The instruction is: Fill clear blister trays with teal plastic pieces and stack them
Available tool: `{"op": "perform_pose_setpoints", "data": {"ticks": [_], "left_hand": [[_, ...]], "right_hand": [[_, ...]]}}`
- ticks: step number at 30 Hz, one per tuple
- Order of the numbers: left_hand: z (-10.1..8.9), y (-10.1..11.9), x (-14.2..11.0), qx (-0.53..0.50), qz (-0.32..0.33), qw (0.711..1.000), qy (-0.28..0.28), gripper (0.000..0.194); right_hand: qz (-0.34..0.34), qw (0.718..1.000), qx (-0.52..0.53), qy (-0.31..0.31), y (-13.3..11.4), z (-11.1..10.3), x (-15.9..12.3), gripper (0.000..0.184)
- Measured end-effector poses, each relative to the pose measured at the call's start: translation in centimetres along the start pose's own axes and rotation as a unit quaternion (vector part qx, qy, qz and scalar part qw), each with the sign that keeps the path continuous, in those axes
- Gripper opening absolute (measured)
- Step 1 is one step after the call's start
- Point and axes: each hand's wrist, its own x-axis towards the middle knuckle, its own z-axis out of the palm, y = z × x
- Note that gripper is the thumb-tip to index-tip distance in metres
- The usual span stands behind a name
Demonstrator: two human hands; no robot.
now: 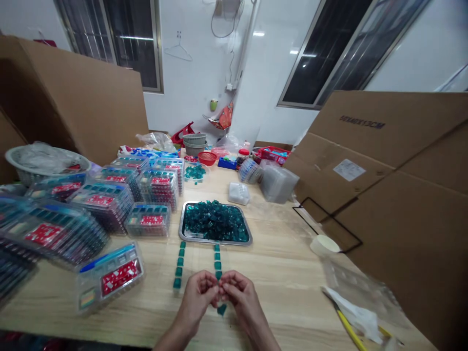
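Note:
My left hand (pixel 195 297) and my right hand (pixel 243 297) meet fingertip to fingertip over the table, each closed in a pinch. Whatever they hold is too small or hidden to make out. Below and between them lies a teal square piece (pixel 222 309), turned at an angle. A column of glossy teal squares (pixel 218 257) runs up from my fingers, its near part covered by my hands. Left of it is a second column of teal squares (pixel 178 271). Just beyond both columns stands a metal tray (pixel 215 242) heaped with teal pieces (pixel 214 219).
Stacked clear plastic cases (pixel 98 200) crowd the left; one case (pixel 111 278) with a blue pen lies nearer. At right are a tape roll (pixel 325 245), a yellow-handled tool (pixel 347 324) and a large cardboard box (pixel 387 195). A red basket (pixel 207 158) sits farther back.

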Motion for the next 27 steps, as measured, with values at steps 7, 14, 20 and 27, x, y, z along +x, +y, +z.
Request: {"op": "perform_pose_setpoints", "data": {"ticks": [7,14,20,27], "left_hand": [[-1.5,-0.3,0.2,0.024,0.041,0.995,0.088,0.016],[-3.8,0.9,-0.5,0.072,0.047,0.991,0.101,0.016],[-4.3,1.2,-1.6,0.062,0.053,0.990,0.118,0.016],[-5.0,2.0,-2.6,0.066,0.070,0.988,0.122,0.017]], "right_hand": [[-0.056,0.991,-0.099,0.070,-0.3,0.2,-0.3,0.024],[-0.025,0.960,-0.277,0.015,-1.4,-3.2,-4.5,0.026],[-0.025,0.960,-0.280,0.007,-0.5,-2.3,-5.7,0.027],[-0.070,0.949,-0.305,-0.025,-0.3,-0.2,-5.4,0.029]]}}
